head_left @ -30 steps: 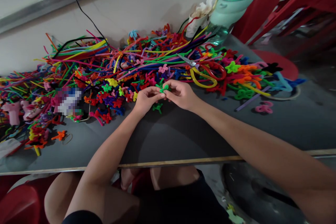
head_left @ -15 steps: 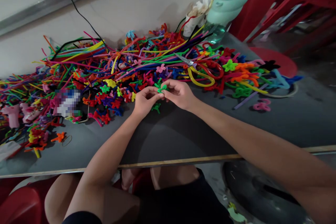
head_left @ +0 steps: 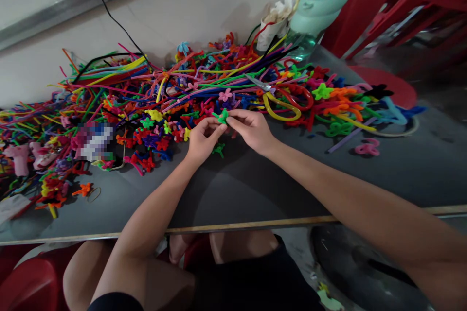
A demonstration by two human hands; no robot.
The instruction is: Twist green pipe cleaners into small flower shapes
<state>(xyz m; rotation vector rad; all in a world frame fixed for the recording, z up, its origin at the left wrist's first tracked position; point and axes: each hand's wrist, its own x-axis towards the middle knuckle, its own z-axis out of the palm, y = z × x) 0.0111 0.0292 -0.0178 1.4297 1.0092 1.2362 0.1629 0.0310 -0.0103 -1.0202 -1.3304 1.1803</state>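
Between the fingertips of both hands is a small green pipe-cleaner flower (head_left: 222,117), held just above the table. My left hand (head_left: 203,139) pinches it from the left, fingers curled. My right hand (head_left: 253,131) grips it from the right between thumb and forefinger. Below them a second green pipe-cleaner piece (head_left: 219,150) lies on the dark table. Behind the hands stretches a heap of coloured pipe cleaners (head_left: 146,77) and small twisted flowers. Scissors with red and yellow handles (head_left: 280,107) rest on the heap, right of my hands.
A green-tinted water bottle (head_left: 313,9) and a white cup (head_left: 270,34) stuffed with paper stand at the back by the wall. A pink twisted piece (head_left: 367,147) lies at right. The table's front edge (head_left: 255,225) runs above my lap. Red chairs (head_left: 365,5) stand at back right.
The green flower has turned slightly and shifted a little left between my fingertips. Both hands stay nearly in place, and the whole view has shifted slightly.
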